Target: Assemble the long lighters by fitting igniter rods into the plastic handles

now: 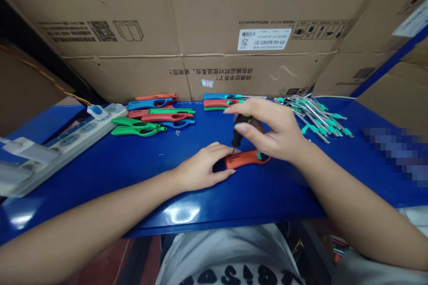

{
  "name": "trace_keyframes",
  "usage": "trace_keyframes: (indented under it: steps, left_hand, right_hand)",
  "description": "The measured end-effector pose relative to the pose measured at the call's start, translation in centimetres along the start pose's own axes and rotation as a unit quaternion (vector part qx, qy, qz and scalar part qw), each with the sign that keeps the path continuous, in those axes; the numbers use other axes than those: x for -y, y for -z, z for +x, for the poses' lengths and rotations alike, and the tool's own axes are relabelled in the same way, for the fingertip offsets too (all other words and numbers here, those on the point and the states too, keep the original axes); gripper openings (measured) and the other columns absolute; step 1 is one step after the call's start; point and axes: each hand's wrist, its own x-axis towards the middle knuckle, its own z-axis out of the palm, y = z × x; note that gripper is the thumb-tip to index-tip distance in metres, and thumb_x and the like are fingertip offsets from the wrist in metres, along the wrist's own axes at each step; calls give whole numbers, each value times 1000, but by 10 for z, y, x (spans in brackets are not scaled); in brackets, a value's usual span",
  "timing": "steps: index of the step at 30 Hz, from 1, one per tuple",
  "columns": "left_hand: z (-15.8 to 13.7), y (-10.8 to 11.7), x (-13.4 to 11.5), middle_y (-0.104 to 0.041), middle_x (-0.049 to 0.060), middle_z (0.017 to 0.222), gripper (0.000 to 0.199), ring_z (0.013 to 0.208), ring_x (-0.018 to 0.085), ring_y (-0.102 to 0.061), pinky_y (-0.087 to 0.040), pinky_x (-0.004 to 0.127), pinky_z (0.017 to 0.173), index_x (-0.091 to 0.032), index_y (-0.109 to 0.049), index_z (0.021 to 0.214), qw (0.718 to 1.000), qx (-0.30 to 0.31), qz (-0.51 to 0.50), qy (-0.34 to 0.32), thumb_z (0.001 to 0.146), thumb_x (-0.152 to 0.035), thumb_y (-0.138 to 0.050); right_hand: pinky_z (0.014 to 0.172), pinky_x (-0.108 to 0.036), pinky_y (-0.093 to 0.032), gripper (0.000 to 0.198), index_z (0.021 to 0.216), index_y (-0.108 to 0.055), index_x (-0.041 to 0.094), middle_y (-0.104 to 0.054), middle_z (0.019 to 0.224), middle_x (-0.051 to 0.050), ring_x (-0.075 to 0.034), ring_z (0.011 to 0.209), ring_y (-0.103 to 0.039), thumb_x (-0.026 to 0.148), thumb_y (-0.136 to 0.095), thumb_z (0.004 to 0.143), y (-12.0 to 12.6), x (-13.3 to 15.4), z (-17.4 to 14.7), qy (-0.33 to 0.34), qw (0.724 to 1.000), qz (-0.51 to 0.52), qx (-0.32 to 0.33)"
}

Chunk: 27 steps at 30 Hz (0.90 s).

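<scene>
An orange lighter body with a teal trigger lies flat on the blue table. My left hand grips its left end between thumb and fingers. Above it, my right hand is closed around the dark handle of a screwdriver. The screwdriver's shaft slants down, and its tip meets the lighter's left end near a small hole. Any screw under the tip is too small to make out. A few tiny screws rest on the table to the left, beyond my left hand.
Green, red and blue lighter shells are piled at the back left. Lighters with metal tubes lie at the back middle. Several metal rods with teal parts are heaped right. A white power strip runs along the left; a cardboard box stands behind.
</scene>
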Motion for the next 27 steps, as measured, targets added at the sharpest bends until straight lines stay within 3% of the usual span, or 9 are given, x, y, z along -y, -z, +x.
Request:
trace_keyframes:
  steps: [2,4,9,14,16,20,22,25,27]
  left_hand:
    - [0,0,0,-70,8,120,40,106,23,-63,-51,37,97,-17,-60,128,1000,-1,5,0,90,-24,-69]
    - [0,-1,1,-70,9,120,39,107,23,-63,-50,38,98,-17,-60,128,1000,-2,7,2,90,-24,-69]
    - [0,-1,2,-68,9,127,40,116,25,-61,-48,40,103,-18,-61,128,1000,-3,-4,0,89,-25,-70]
    - [0,0,0,-70,9,120,41,108,25,-64,-51,40,97,-19,-60,129,1000,5,-1,5,90,-25,-69]
    - [0,1,0,-70,9,120,40,109,25,-64,-52,41,97,-19,-60,129,1000,3,0,7,90,-25,-69]
    - [0,0,0,-69,10,123,37,113,25,-63,-52,42,99,-20,-61,126,1000,-4,0,5,91,-27,-68]
    - [0,0,-1,-69,10,123,38,112,25,-63,-51,41,99,-20,-61,127,1000,0,-1,7,90,-27,-68]
    - [0,1,-1,-70,9,123,39,111,25,-63,-50,40,100,-20,-61,128,1000,6,-7,6,91,-26,-68]
    - [0,1,-1,-70,8,123,38,111,24,-63,-50,40,100,-19,-61,128,1000,4,-10,4,91,-27,-68]
  right_hand:
    - [69,-26,-56,36,129,-65,22,-75,105,-5,-12,76,-68,37,-40,106,2,1,1,-34,995,74,59]
    - [62,-24,-54,36,130,-64,21,-75,102,-5,-10,68,-66,37,-41,106,3,1,1,-52,990,105,75]
    - [76,-30,-55,28,103,-74,20,-75,90,-6,-18,81,-68,45,-68,91,1,-2,0,12,999,-32,-27]
    - [63,-25,-55,36,134,-60,21,-75,108,-6,-11,72,-68,32,-41,105,-3,1,0,-48,994,83,50]
    - [60,-24,-54,33,126,-65,20,-75,104,-7,-12,70,-67,38,-54,100,-5,0,-1,-41,997,53,26]
    - [71,-28,-55,25,99,-73,19,-76,90,-7,-17,76,-70,43,-70,89,-5,-2,-3,27,996,-71,-48]
    - [73,-27,-55,24,102,-73,18,-75,91,-7,-16,77,-69,38,-60,97,-5,-2,-2,14,999,-18,-38]
    - [58,-22,-53,35,127,-65,18,-74,103,-7,-8,60,-63,33,-41,106,-6,-2,-1,-59,987,149,35]
    - [52,-21,-50,36,131,-62,19,-74,103,-6,-6,53,-58,34,-40,106,-6,-3,-1,-80,977,189,58]
